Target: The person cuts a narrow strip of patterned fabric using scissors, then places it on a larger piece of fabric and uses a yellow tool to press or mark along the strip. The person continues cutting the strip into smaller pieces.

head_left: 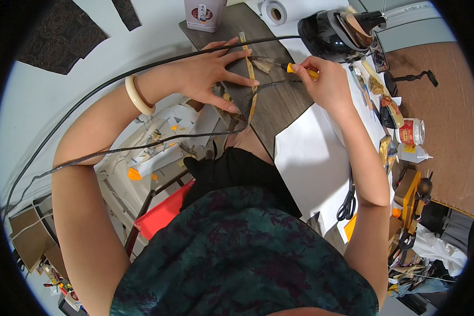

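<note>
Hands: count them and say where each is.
2: the left hand lies spread at the yellowish strip, and the right hand grips the yellow-handled tool.

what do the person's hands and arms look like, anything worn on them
Both are bare: no glove on the left hand or right hand, and no sleeve shows on the left arm or right arm. A smooth, round cream bangle circles the left wrist; nothing shows on the right one. The top is dark green with purplish leafy shapes.
</note>
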Demonstrator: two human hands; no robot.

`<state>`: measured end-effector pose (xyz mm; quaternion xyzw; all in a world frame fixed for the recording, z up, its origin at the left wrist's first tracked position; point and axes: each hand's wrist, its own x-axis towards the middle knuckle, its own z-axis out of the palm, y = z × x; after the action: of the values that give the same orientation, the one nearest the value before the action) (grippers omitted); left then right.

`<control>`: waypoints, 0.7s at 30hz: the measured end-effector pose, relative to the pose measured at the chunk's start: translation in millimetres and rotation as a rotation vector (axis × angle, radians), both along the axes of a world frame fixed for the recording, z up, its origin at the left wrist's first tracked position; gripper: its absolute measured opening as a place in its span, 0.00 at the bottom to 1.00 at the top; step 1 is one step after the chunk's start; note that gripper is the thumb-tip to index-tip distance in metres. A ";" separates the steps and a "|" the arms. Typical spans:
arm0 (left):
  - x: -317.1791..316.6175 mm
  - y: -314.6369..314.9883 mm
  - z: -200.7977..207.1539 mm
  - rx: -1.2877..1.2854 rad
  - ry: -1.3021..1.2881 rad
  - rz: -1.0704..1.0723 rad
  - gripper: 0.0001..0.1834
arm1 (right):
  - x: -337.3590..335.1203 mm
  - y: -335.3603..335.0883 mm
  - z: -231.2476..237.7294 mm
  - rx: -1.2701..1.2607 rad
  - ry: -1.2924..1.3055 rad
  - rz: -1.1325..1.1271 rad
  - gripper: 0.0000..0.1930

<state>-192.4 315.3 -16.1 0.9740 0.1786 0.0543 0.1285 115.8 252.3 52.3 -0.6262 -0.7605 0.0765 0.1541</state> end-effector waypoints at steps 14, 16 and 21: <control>-0.2 0.0 -5.9 -0.003 -0.034 0.000 0.41 | -19.9 -13.9 4.7 -0.104 0.019 -0.012 0.17; -0.3 -0.5 -6.5 -0.005 -0.034 0.006 0.41 | -19.5 -15.5 3.1 -0.099 0.002 -0.018 0.17; 1.0 -2.2 -8.3 -0.011 -0.048 0.027 0.41 | -18.5 -16.9 0.3 -0.062 -0.021 -0.017 0.17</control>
<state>-191.5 313.1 -24.3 0.9692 0.1891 0.0782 0.1372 97.2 235.3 52.5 -0.6379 -0.7539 0.0924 0.1272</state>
